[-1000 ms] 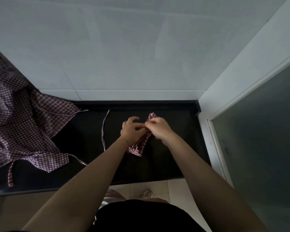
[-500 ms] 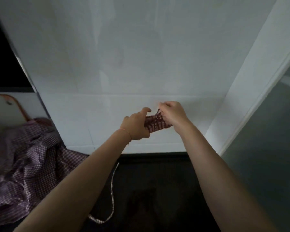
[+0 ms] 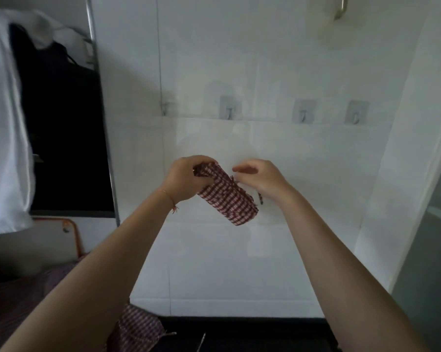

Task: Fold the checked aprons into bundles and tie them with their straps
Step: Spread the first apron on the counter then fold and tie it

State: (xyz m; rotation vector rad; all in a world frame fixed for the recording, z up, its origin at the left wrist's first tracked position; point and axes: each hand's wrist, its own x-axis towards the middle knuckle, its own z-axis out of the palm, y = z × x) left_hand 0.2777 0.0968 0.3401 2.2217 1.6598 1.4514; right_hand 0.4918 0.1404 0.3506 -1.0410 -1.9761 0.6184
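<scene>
A red-and-white checked apron bundle [image 3: 227, 198], rolled tight with a strap tied round its middle, is held up in the air in front of the white tiled wall. My left hand [image 3: 186, 180] grips its upper left end. My right hand [image 3: 261, 180] hovers just right of the bundle with fingers curled; a short strap end [image 3: 260, 198] hangs under it, and whether the fingers pinch it is hard to tell. More checked aprons [image 3: 138, 329] lie loose at the bottom left on the dark counter [image 3: 252, 334].
Three stick-on hooks [image 3: 229, 107] sit in a row on the wall above my hands. A white cloth [image 3: 6, 123] hangs at the left beside a dark opening with a metal post [image 3: 105, 138]. A frosted glass panel [image 3: 432, 250] stands at the right.
The bundle rose from the counter into the air and the view tilted up to the wall. My right hand has let go of the bundle's end and drawn slightly right.
</scene>
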